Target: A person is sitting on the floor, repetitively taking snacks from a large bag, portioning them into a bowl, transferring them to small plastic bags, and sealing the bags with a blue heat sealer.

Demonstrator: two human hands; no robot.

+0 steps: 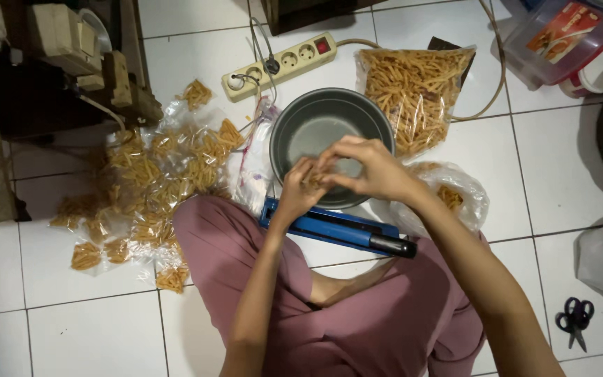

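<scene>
A: Big stuff first. White tile floor (539, 160), person sits on it, legs in mauve trousers (357, 307). Pile of small filled snack bags (141, 181) lies left of the knee, big clear bag of snack sticks (417, 94) behind the bowl on the right.

B: And the hands?

A: Both are over the grey bowl (315, 129). Left hand (300, 192) and right hand (371, 167) touch each other, fingers pinched together on a small bag of sticks (313, 180). Bag is mostly hidden, so how full it is can't be told.

B: How should the pinch go, as a judgement?

A: Probably best kept over the bowl so any dropped sticks land inside, with the bag's mouth up and flat between the fingertips.

B: Edges, room?

A: The blue sealer bar (336, 227) lies just below the hands, touching the bowl's near rim, so there's little room downward. An open bag (455, 195) sits close under the right forearm. The power strip (280, 66) and cord are behind the bowl. Scissors (575, 318) are well apart, far right. Open floor is lower left.
</scene>
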